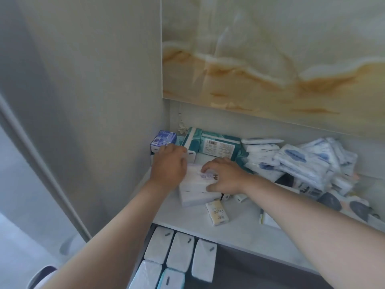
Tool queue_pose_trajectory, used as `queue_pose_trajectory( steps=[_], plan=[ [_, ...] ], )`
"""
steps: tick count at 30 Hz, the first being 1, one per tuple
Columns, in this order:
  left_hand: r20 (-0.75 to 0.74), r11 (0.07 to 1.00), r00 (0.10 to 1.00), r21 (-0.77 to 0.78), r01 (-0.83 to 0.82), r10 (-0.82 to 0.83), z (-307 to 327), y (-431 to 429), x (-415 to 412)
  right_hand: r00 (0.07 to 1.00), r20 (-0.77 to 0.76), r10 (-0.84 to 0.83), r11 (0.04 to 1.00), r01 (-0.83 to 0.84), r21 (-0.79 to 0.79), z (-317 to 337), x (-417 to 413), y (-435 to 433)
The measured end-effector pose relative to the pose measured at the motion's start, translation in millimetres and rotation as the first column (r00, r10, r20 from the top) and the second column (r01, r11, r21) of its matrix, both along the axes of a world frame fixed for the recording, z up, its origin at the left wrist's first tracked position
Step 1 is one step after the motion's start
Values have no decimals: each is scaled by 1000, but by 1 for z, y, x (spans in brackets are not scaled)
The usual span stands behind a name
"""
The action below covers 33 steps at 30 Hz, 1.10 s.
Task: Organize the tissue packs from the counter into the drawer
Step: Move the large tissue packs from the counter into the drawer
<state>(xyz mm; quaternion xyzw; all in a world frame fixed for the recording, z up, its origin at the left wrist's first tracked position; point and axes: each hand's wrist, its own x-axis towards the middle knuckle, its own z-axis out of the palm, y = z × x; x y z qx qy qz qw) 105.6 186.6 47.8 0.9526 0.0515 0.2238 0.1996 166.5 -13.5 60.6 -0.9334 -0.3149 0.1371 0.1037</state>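
Note:
A stack of white tissue packs (196, 191) lies on the pale counter (233, 228), and both my hands rest on it. My left hand (168, 167) clasps its left side; my right hand (226, 177) lies over its right side with the thumb against the front edge. Behind them stand teal packs (216, 143) and a small purple box (163, 138). A heap of white and blue packs (302, 161) fills the right. A small beige pack (217, 212) lies near the counter's front edge. Below, the open drawer (260, 272) holds several white packs (180, 252) in rows.
A grey wall (93, 101) closes off the left of the counter. A marbled panel (270, 59) hangs above the back. Dark patterned packs (343, 203) lie at the far right. The drawer's dark right part holds nothing.

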Motion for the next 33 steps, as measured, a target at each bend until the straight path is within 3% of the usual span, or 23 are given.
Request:
queue_pose_trajectory(
  steps=[2, 4, 5, 7, 10, 14, 16, 21, 25, 28, 31, 33],
  plan=[
    [-137, 988, 979, 11, 156, -153, 1, -10, 2, 998, -15, -62, 994, 64, 90, 5, 4, 8],
    [-324, 975, 932, 95, 202, -161, -4, -10, 6, 991, 29, -128, 977, 121, 176, 11, 11, 17],
    [-348, 968, 927, 147, 201, -140, -7, -8, 8, 988, 86, -132, 977, 115, 180, 13, 15, 21],
    [-266, 977, 958, 153, 151, -106, -8, -2, 13, 975, 202, -88, 990, 62, 129, 18, 25, 32],
    [-106, 1000, 994, 23, 17, -14, -8, 12, 23, 953, 301, 15, 999, -26, 34, 24, 38, 56],
    [-165, 996, 985, -76, -53, 40, -16, 25, 31, 914, 365, 176, 962, -80, -262, 21, 53, 92],
    [-169, 998, 985, -40, -38, 31, -22, 26, 32, 879, 399, 262, 909, -85, -408, 14, 57, 104],
    [-160, 997, 985, -38, -67, 60, -16, 21, 37, 796, 513, 320, 880, -50, -472, 8, 61, 104],
    [-84, 996, 995, -76, -56, 49, -6, 11, 37, 777, 572, 263, 948, -98, -303, 29, 61, 78],
    [13, 988, 999, -150, 46, -44, 9, 1, 31, 840, 516, 165, 986, -158, -59, 45, 56, 57],
    [149, 947, 982, -281, 154, -115, 31, -10, 18, 901, 429, 54, 972, -147, 185, 62, 34, 40],
    [203, 941, 970, -283, 188, -133, 46, -15, 6, 927, 374, 19, 937, -147, 318, 71, 12, 29]
  ],
)
